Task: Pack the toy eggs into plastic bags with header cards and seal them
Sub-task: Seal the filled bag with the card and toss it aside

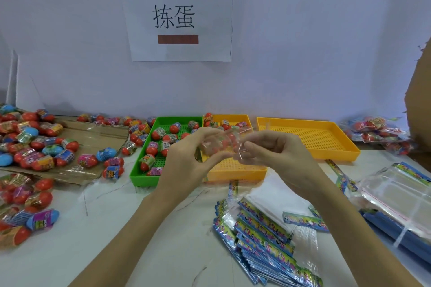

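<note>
Clear crinkly plastic bag (221, 144) pinched between left hand (193, 158) and right hand (277, 151)

Looked like a small toy-packing workshop: a printed paper sign (178, 16) taped to a plain partition wall, perforated sorting trays in green (142, 165) and yellow (310, 140), loose wrapped toy eggs (35, 144) heaped on the counter (140, 228), stacked header cards (263, 237) and clear plastic bags (394, 196).

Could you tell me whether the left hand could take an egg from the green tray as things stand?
Probably not yet: the left hand hovers right by the green tray, but both hands are pinching a clear bag.
</note>
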Demonstrator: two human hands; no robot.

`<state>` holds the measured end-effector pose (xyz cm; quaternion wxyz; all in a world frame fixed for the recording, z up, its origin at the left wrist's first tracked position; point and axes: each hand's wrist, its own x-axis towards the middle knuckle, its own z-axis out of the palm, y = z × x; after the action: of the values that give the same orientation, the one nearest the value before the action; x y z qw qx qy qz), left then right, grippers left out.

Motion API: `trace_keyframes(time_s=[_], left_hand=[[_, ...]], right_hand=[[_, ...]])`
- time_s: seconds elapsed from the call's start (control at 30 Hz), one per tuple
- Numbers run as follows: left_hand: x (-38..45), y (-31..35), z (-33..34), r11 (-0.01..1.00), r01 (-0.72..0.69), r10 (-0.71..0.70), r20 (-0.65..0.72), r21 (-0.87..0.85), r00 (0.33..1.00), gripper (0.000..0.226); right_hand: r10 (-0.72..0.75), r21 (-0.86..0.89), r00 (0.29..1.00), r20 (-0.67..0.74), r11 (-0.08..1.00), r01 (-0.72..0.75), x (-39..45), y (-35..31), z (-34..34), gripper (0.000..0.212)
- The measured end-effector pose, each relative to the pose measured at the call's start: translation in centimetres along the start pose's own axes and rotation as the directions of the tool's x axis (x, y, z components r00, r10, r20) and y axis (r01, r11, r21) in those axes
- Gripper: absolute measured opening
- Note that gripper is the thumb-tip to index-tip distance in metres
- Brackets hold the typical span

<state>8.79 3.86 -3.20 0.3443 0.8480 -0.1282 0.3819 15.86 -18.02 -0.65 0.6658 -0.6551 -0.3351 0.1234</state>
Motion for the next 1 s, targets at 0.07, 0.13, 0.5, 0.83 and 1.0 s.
trace_keyframes(time_s=[0.07, 0.13, 0.5, 0.83, 1.0], left_hand=[[-0.1, 0.2, -0.3, 0.99, 0.07, -0.071, 0.002, -0.122, 0.997, 0.047], [-0.3, 0.5, -0.4, 0.971, 0.127, -0.126, 0.019, -0.205, 0.992, 0.048], [-0.6, 1.6, -0.6, 0.944, -0.183, 0.126, 0.21, 0.276, 0.97, 0.078], [-0.7, 1.8, -0.6, 0.99, -0.067, 0.035, 0.24, 0.122, 0.97, 0.046], [-0.3, 0.5, -1.2, 0.979, 0.205, -0.204, 0.146, 0.004, 0.968, 0.026]], right_hand=[[0.062, 0.1, 0.992, 0.107, 0.992, -0.073, 0.0, -0.1, 0.0, 0.032], [0.138, 0.091, 0.974, 0.177, 0.984, -0.156, 0.0, 0.1, 0.2, 0.039], [0.055, -0.25, 0.997, 0.058, 0.968, -0.039, -0.4, -0.3, 1.3, 0.012], [0.019, -0.301, 0.985, 0.173, 0.953, 0.035, -0.8, -0.1, 3.3, 0.019], [-0.213, -0.131, 0.975, -0.058, 0.97, 0.204, -0.1, -0.2, 2.8, 0.02]])
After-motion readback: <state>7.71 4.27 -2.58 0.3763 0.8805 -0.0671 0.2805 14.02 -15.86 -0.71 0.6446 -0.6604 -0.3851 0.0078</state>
